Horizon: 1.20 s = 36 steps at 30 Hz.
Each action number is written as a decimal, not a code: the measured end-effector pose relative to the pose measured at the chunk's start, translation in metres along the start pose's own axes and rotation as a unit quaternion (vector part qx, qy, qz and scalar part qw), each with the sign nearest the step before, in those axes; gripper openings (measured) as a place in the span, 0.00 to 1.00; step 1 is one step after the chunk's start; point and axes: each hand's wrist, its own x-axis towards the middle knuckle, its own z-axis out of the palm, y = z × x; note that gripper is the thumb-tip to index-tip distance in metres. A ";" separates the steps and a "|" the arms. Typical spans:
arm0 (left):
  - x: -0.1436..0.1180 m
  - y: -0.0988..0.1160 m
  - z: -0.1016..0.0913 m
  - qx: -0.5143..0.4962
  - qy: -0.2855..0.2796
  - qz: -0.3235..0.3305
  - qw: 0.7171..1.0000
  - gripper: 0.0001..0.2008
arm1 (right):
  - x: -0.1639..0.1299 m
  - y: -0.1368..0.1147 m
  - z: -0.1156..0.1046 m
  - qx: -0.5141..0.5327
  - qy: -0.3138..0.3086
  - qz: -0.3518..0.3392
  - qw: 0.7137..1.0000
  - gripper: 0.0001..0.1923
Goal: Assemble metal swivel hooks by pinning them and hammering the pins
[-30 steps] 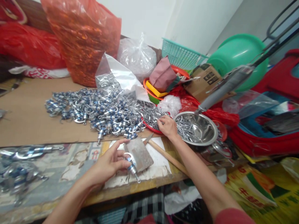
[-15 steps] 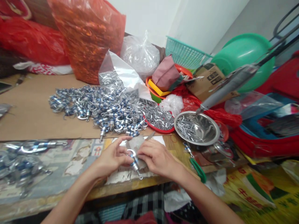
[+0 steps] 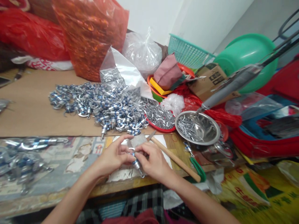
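Note:
In the head view, my left hand pinches a small silver-and-blue micrometer-shaped keychain piece between thumb and fingers. Its barrel slants down toward me and ends in a small metal loop. My right hand is closed at the piece's upper end, thumb and fingertips against it; whether they also hold a tiny part is hidden. Just beyond the fingers is a grey metal block on a white sheet. To the right lies a tool with a long wooden handle, its pointed metal end near the block.
A large heap of similar pieces covers the cardboard. Beside it stand a red tray of small metal parts and a steel bowl with pins. More pieces lie front left. A grey pole-like arm slants over the bowl.
My right hand has shifted slightly left and down onto the piece, covering more of its curved frame. The wooden handle, mostly hidden before, now shows. The camera view has shifted slightly.

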 end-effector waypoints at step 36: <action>0.001 -0.002 0.001 0.000 0.023 0.000 1.000 0.37 | -0.076 0.025 -0.042 -0.127 0.050 -0.085 0.987 0.28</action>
